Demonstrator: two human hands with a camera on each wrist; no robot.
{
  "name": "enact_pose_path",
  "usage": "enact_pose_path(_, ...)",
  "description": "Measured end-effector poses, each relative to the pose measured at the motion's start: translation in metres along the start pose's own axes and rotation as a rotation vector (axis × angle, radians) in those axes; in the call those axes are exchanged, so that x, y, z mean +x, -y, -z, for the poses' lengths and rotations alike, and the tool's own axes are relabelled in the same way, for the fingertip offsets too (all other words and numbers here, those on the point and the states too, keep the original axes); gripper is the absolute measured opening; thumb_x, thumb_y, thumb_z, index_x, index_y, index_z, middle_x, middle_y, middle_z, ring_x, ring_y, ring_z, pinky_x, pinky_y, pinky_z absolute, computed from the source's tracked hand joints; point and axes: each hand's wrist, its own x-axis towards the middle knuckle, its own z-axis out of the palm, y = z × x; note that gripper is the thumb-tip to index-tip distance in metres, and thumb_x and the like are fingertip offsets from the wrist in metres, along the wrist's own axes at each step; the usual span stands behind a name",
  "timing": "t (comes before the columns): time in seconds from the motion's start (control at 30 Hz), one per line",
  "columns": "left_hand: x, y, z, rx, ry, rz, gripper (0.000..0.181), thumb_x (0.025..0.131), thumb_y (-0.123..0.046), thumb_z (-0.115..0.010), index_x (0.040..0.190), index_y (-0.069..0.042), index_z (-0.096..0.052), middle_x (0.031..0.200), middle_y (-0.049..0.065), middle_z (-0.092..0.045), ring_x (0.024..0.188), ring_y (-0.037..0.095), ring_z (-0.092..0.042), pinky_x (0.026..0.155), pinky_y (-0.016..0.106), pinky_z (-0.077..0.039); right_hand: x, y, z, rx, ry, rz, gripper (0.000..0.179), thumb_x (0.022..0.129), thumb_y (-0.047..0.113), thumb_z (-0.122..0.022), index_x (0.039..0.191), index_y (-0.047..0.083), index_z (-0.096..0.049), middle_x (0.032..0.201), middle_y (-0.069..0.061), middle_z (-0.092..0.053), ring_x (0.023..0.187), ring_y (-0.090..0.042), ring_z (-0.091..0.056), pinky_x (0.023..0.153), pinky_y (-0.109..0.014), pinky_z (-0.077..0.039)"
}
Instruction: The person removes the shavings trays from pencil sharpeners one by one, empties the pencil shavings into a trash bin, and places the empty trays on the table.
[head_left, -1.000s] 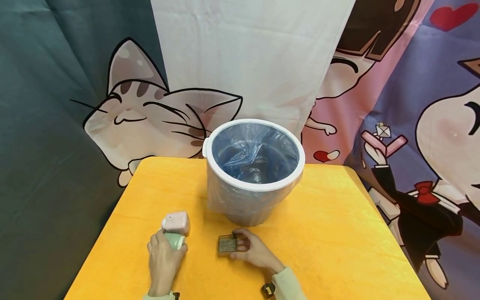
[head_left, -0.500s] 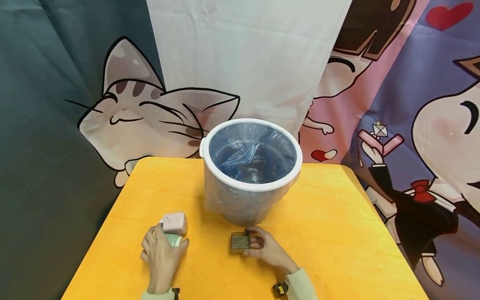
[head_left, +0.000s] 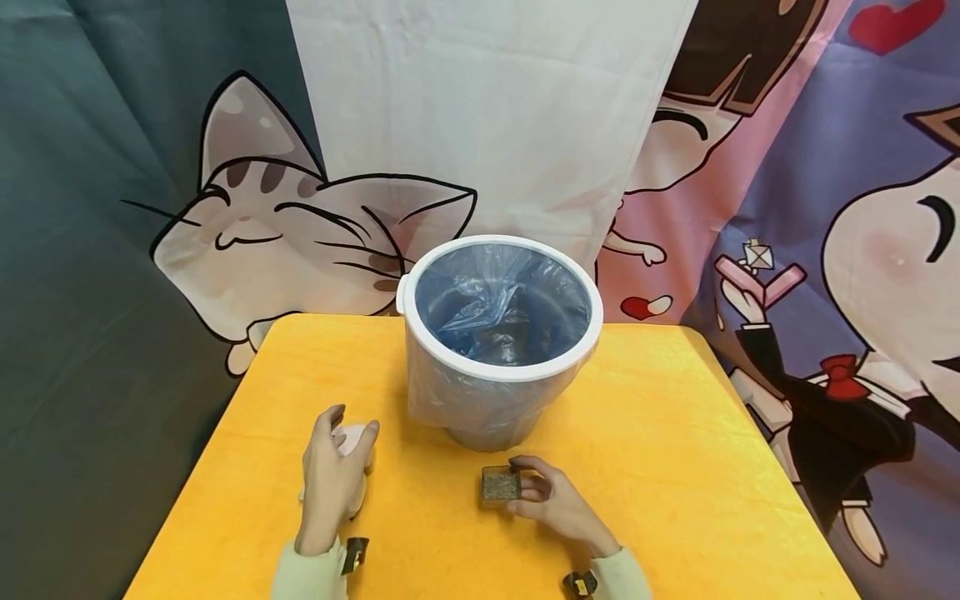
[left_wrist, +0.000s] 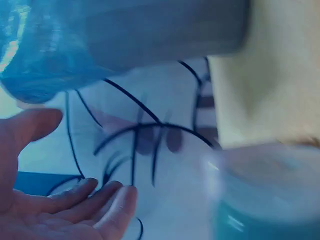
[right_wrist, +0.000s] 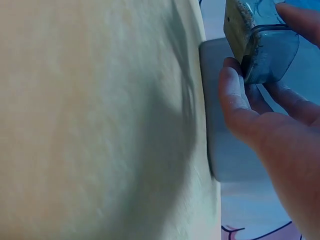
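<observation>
My right hand [head_left: 555, 500] grips a small clear-sided box [head_left: 501, 485] by its right side, thumb and fingers on opposite edges. Greenish-brown grainy matter shows in the box; the right wrist view has the same box [right_wrist: 270, 50] tilted between the fingertips. On the left, my left hand [head_left: 333, 471] hovers with thumb and fingers spread and nothing between them. A pale pink bottle [head_left: 351, 437] shows behind its fingers, partly covered. In the left wrist view a blurred container [left_wrist: 265, 195], pale above and teal below, lies beside the open hand [left_wrist: 65, 200]. The green bottle is hidden in the head view.
A white-rimmed bin [head_left: 502, 371] lined with a clear bluish bag [head_left: 487, 304] stands at the middle back of the yellow table [head_left: 660, 467]. A cartoon-printed cloth [head_left: 510, 108] hangs behind the table.
My left hand has let go of the green bottle and lifted forward with fingers spread. My right hand has moved rightward with the box in its grip. The view has shifted slightly.
</observation>
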Motion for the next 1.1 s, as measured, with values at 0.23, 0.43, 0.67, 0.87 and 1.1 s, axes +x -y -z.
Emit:
enact_pose_path(0.23, 0.018, -0.030, -0.004, -0.289, 0.020, -0.149, 0.051, 0.091, -0.038, -0.053, 0.135, -0.012, -0.041, 0.132, 0.006, -0.048, 0.122, 0.018, -0.045, 0.092, 0.038, -0.046, -0.004, 0.006, 0.014, -0.008, -0.058, 0.012, 0.071, 0.078, 0.007, -0.072, 0.136, -0.006, -0.034, 0.132, -0.029, -0.039, 0.104, -0.030, -0.058, 0.083, -0.030, -0.051)
enact_pose_path(0.43, 0.025, -0.070, -0.009, -0.486, 0.033, -0.186, 0.051, 0.095, -0.027, -0.048, 0.140, -0.007, -0.031, 0.133, 0.014, -0.047, 0.119, 0.022, -0.048, 0.084, 0.025, -0.050, -0.007, 0.015, 0.026, -0.014, -0.104, 0.036, 0.070, 0.078, 0.007, -0.071, 0.137, -0.006, -0.035, 0.132, -0.031, -0.039, 0.105, -0.034, -0.057, 0.082, -0.030, -0.052)
enact_pose_path(0.67, 0.044, -0.074, -0.033, -0.569, 0.066, -0.265, 0.049, 0.096, -0.033, -0.044, 0.139, -0.014, -0.030, 0.137, 0.009, -0.041, 0.124, 0.021, -0.043, 0.092, 0.045, -0.045, -0.015, 0.023, 0.033, 0.017, -0.123, 0.029, 0.067, 0.080, 0.005, -0.068, 0.137, -0.001, -0.035, 0.133, -0.032, -0.037, 0.108, -0.033, -0.056, 0.082, -0.031, -0.052)
enact_pose_path(0.87, 0.046, -0.100, -0.032, -0.560, 0.056, -0.324, 0.039, 0.097, -0.022, -0.044, 0.128, 0.002, -0.048, 0.124, 0.016, -0.052, 0.112, 0.024, -0.051, 0.092, 0.042, -0.046, -0.019, 0.026, 0.039, -0.008, -0.142, 0.015, 0.065, 0.082, 0.007, -0.067, 0.138, 0.000, -0.035, 0.132, -0.032, -0.040, 0.107, -0.033, -0.057, 0.081, -0.030, -0.052)
enact_pose_path(1.1, 0.046, -0.123, -0.033, -0.531, 0.075, -0.264, 0.047, 0.093, -0.022, -0.052, 0.130, 0.007, -0.043, 0.132, 0.021, -0.045, 0.125, 0.023, -0.040, 0.103, 0.039, -0.035, -0.023, 0.031, 0.043, -0.004, -0.174, 0.028, 0.063, 0.081, 0.008, -0.068, 0.137, 0.005, -0.038, 0.136, -0.027, -0.037, 0.110, -0.031, -0.055, 0.082, -0.033, -0.052)
